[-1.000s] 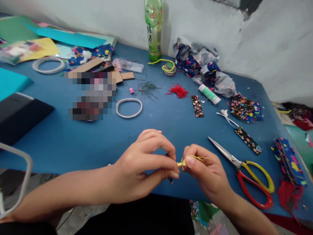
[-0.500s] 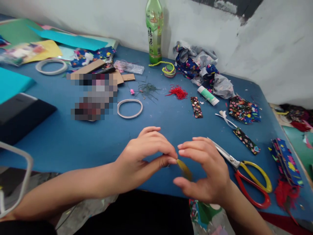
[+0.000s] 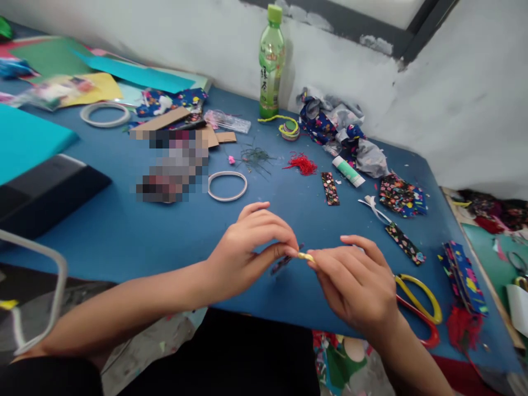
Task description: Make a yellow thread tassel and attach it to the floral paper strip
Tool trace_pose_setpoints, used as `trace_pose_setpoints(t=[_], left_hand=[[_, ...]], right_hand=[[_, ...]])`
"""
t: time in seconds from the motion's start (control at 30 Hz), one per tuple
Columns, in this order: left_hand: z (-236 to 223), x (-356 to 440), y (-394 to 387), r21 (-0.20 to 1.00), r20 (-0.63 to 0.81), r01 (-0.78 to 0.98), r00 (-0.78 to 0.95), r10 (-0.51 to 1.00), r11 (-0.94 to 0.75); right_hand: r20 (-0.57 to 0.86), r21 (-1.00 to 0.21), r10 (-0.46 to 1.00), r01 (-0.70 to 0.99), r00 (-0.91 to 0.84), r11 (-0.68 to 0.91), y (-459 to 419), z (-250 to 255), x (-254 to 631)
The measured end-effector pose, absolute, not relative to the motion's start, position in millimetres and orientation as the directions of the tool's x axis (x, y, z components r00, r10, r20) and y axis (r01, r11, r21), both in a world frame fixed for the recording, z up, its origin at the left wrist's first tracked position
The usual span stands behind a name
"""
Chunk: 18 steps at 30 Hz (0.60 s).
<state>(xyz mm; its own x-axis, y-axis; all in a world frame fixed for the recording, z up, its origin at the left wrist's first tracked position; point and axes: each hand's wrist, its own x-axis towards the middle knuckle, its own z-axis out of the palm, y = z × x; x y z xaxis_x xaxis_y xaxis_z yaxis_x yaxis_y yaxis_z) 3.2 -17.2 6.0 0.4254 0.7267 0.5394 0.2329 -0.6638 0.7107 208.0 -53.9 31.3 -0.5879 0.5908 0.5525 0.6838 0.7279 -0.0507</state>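
Over the near edge of the blue table (image 3: 124,231), my left hand (image 3: 247,250) pinches a small dark patterned strip (image 3: 282,264) between thumb and forefinger. My right hand (image 3: 355,283) meets it fingertip to fingertip and pinches a short gold ribbon piece (image 3: 306,256) at the strip's end. Both hands are closed in a pinch. Red-and-yellow scissors (image 3: 416,305) lie just right of my right hand, partly hidden by it.
A green bottle (image 3: 270,63) stands at the wall. Tape rings (image 3: 227,185), red thread (image 3: 303,163), a glue stick (image 3: 348,171), patterned fabric strips (image 3: 330,188) and crumpled fabric (image 3: 338,124) are scattered behind. Coloured paper sheets (image 3: 28,137) and a black case (image 3: 45,190) lie left.
My right hand opened away from the gold ribbon half a second ago, then closed on it again at the left fingertips. The view shifted up and right.
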Motion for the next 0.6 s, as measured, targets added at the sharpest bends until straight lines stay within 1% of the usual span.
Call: trace_pose_setpoints(t=[0.1, 0.13, 0.2, 0.27, 0.3, 0.37, 0.43, 0.5, 0.6], left_hand=[[9.5, 3.8, -18.4, 0.71, 0.551, 0.203, 0.435, 0.712, -0.674], [11.2, 3.8, -19.6, 0.706, 0.558, 0.191, 0.442, 0.702, -0.682], [15.4, 2.9, -22.2, 0.692, 0.568, 0.182, 0.459, 0.683, -0.698], [21.3, 0.7, -24.7, 0.676, 0.566, 0.19, 0.485, 0.666, -0.712], [24.9, -0.8, -25.6, 0.669, 0.559, 0.197, 0.503, 0.66, -0.717], [33.7, -4.7, -27.1, 0.661, 0.53, 0.217, 0.542, 0.652, -0.718], [43.2, -8.8, -28.6, 0.649, 0.51, 0.234, 0.572, 0.642, -0.724], [51.2, -12.5, -30.8, 0.626, 0.519, 0.256, 0.568, 0.638, -0.737], [56.7, -15.1, -36.0, 0.545, 0.596, 0.328, 0.495, 0.632, -0.772]], right_hand=[[0.523, -0.094, 0.64, 0.708, -0.563, 0.7, -59.5, 46.2, 201.0], [0.502, -0.135, 0.667, 0.712, -0.55, 0.689, -62.0, 50.3, 198.5], [0.425, -0.257, 0.744, 0.72, -0.515, 0.645, -67.0, 57.6, 193.9], [0.329, -0.372, 0.818, 0.731, -0.472, 0.572, -71.4, 65.3, 190.5], [0.287, -0.41, 0.846, 0.74, -0.45, 0.533, -73.2, 69.5, 189.2], [0.221, -0.455, 0.881, 0.754, -0.418, 0.473, -75.9, 78.9, 186.7], [0.184, -0.478, 0.893, 0.757, -0.41, 0.446, -77.5, 88.1, 184.3], [0.206, -0.487, 0.877, 0.732, -0.434, 0.477, -78.2, 95.1, 181.6], [0.318, -0.478, 0.819, 0.665, -0.478, 0.574, -77.7, 98.2, 177.6]])
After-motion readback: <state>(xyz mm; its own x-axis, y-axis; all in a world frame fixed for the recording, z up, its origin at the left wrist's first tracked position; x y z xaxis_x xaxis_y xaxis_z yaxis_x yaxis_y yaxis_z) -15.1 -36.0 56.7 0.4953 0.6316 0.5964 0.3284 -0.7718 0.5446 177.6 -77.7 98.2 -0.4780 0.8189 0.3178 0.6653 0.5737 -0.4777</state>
